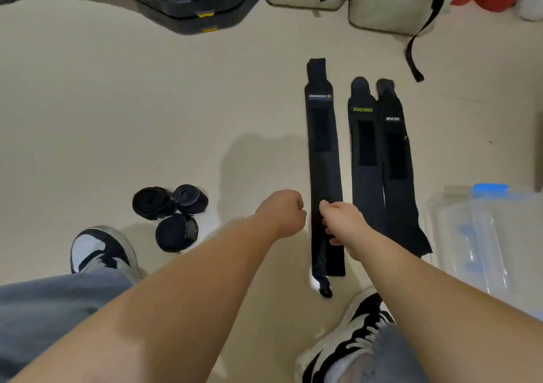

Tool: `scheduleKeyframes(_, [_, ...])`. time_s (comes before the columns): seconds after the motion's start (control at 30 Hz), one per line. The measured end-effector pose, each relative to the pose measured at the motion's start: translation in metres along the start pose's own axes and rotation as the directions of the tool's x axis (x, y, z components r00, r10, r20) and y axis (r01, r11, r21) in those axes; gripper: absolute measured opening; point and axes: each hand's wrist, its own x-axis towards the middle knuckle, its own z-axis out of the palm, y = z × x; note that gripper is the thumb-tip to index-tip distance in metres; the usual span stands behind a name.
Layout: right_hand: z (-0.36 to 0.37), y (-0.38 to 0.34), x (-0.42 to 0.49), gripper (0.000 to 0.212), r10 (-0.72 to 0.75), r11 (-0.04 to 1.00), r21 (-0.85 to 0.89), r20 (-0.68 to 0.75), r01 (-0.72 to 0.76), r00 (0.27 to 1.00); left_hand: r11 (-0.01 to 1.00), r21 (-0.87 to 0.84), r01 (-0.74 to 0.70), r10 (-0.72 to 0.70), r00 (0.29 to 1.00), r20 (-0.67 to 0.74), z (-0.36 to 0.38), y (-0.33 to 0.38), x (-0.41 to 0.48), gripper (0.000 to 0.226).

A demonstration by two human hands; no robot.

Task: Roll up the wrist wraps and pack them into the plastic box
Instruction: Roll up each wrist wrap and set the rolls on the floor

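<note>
Nearest the camera: 2 black-and-white sneakers, the left sneaker [101, 252] and right sneaker [349, 335], planted on the beige floor [88, 118], with grey trouser legs above them.

Both bare forearms reach forward. Left hand [282, 213] is curled into a loose fist with nothing visible in it, hovering just left of the nearest flat wrap. Right hand [340, 221] sits over that wrap's lower part, fingers bent downward; whether they actually pinch the fabric cannot be told.

3 unrolled wrist wraps lie flat and roughly parallel: left wrap [321, 147], middle wrap [365, 147] lettered XUEYING, right wrap [396, 153], the last 2 touching side by side.

3 rolled wraps [172, 215] cluster together on the floor, left of the hands.

Clear plastic box [482, 235] with blue clips stands at the right edge, just beside the flat wraps.

Far: stacked dark cases [191, 0], pale cushions [382, 0].
</note>
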Motion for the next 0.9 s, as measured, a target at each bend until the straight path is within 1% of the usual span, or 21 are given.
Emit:
scheduleKeyframes(0.07, [-0.015, 0.015, 0.007, 0.039, 0.076, 0.995, 0.067, -0.048, -0.073, 0.996, 1.000, -0.011, 0.028, -0.026, 0.994, 0.110, 0.019, 0.011, 0.002, 0.029])
scheduleKeyframes(0.13, [-0.023, 0.026, 0.015, 0.037, 0.132, 0.985, 0.115, -0.058, -0.125, 0.990, 0.991, -0.078, 0.105, -0.090, 0.981, 0.171, 0.035, 0.014, 0.004, 0.027])
scheduleKeyframes(0.2, [-0.027, 0.033, 0.023, 0.040, 0.159, 0.980, 0.122, -0.029, -0.155, 0.987, 0.957, -0.203, 0.207, -0.175, 0.971, 0.164, 0.048, 0.012, 0.008, 0.040])
scheduleKeyframes(0.27, [-0.025, 0.037, 0.026, 0.039, 0.169, 0.976, 0.135, 0.023, -0.171, 0.985, 0.894, -0.341, 0.291, -0.256, 0.956, 0.146, 0.058, 0.011, 0.011, 0.050])
scheduleKeyframes(0.37, [-0.021, 0.046, 0.034, 0.046, 0.155, 0.970, 0.179, 0.058, -0.163, 0.986, 0.792, -0.496, 0.357, -0.325, 0.933, 0.153, 0.069, 0.014, 0.017, 0.053])
scheduleKeyframes(0.43, [-0.020, 0.047, 0.039, 0.045, 0.170, 0.959, 0.220, 0.060, -0.179, 0.984, 0.729, -0.567, 0.384, -0.348, 0.921, 0.175, 0.074, 0.018, 0.019, 0.053])
scheduleKeyframes(0.5, [-0.022, 0.047, 0.044, 0.045, 0.189, 0.953, 0.227, 0.074, -0.201, 0.979, 0.690, -0.602, 0.401, -0.374, 0.910, 0.178, 0.077, 0.018, 0.023, 0.049])
scheduleKeyframes(0.53, [-0.022, 0.047, 0.046, 0.045, 0.195, 0.953, 0.218, 0.083, -0.208, 0.977, 0.670, -0.618, 0.410, -0.389, 0.904, 0.179, 0.077, 0.017, 0.025, 0.044])
scheduleKeyframes(0.6, [-0.021, 0.049, 0.047, 0.042, 0.237, 0.936, 0.238, 0.114, -0.259, 0.965, 0.650, -0.635, 0.418, -0.404, 0.898, 0.177, 0.076, 0.015, 0.024, 0.021])
scheduleKeyframes(0.67, [-0.018, 0.051, 0.046, 0.040, 0.262, 0.923, 0.249, 0.151, -0.294, 0.953, 0.646, -0.645, 0.408, -0.402, 0.900, 0.168, 0.074, 0.012, 0.022, 0.013])
scheduleKeyframes(0.73, [-0.014, 0.053, 0.042, 0.036, 0.261, 0.924, 0.234, 0.193, -0.303, 0.946, 0.648, -0.640, 0.413, -0.385, 0.903, 0.193, 0.071, 0.009, 0.020, 0.025])
scheduleKeyframes(0.77, [-0.011, 0.053, 0.040, 0.037, 0.255, 0.924, 0.239, 0.196, -0.298, 0.947, 0.651, -0.636, 0.414, -0.374, 0.904, 0.206, 0.069, 0.009, 0.018, 0.027])
scheduleKeyframes(0.9, [-0.007, 0.045, 0.028, 0.039, 0.226, 0.914, 0.307, 0.162, -0.267, 0.961, 0.676, -0.635, 0.374, -0.302, 0.927, 0.225, 0.055, 0.008, 0.010, 0.026])
